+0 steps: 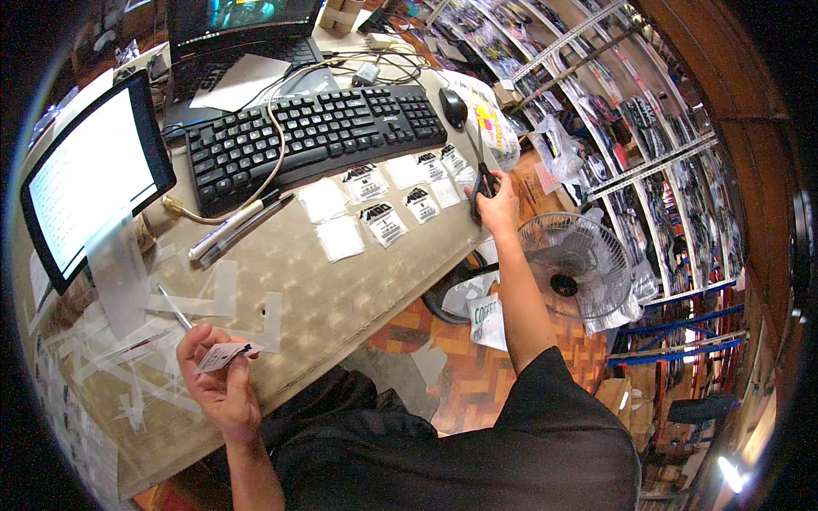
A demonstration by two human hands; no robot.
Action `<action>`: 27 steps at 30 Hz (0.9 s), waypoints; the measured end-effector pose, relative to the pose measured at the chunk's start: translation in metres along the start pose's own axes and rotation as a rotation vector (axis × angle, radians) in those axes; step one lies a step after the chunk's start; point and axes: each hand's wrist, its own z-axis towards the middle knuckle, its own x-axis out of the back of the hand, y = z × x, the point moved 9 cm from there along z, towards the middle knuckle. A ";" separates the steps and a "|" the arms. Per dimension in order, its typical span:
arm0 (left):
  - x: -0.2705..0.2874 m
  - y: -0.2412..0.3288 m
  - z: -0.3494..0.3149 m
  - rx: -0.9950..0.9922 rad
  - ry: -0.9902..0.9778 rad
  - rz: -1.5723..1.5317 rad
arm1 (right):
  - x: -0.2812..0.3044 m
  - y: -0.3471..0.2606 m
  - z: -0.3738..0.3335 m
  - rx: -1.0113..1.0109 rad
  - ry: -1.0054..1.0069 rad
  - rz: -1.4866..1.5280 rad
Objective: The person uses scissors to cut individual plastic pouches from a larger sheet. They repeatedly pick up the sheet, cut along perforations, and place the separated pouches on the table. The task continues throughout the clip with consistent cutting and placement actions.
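My left hand [220, 383], over the near left part of the table, pinches a small white printed label [227, 356] between thumb and fingers. A thin pen-like stick [175, 308] shows just beyond those fingers; whether they touch it I cannot tell. At the table's right edge, my right hand [500, 207] has its fingers closed round the black handles of a pair of scissors [483, 180], blades pointing away from me. Left of the scissors lie several small white labels [383, 223] with black print, along with blank white squares [340, 238].
Behind the labels is a black keyboard [315, 136], with a mouse [453, 108] to its right. A lit tablet [94, 179] stands at the left. Markers [226, 232] and clear tape strips [200, 294] lie on the table [341, 298]. A fan [575, 264] stands beyond the right edge.
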 end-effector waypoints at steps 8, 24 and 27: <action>0.000 0.000 -0.002 0.013 0.013 -0.007 | 0.007 -0.012 -0.006 -0.014 0.056 0.004; 0.028 0.035 -0.004 0.142 0.225 -0.158 | 0.036 -0.083 -0.050 0.198 -0.031 0.338; 0.036 0.046 -0.004 0.065 0.278 -0.175 | 0.033 -0.173 -0.132 0.247 -0.275 0.626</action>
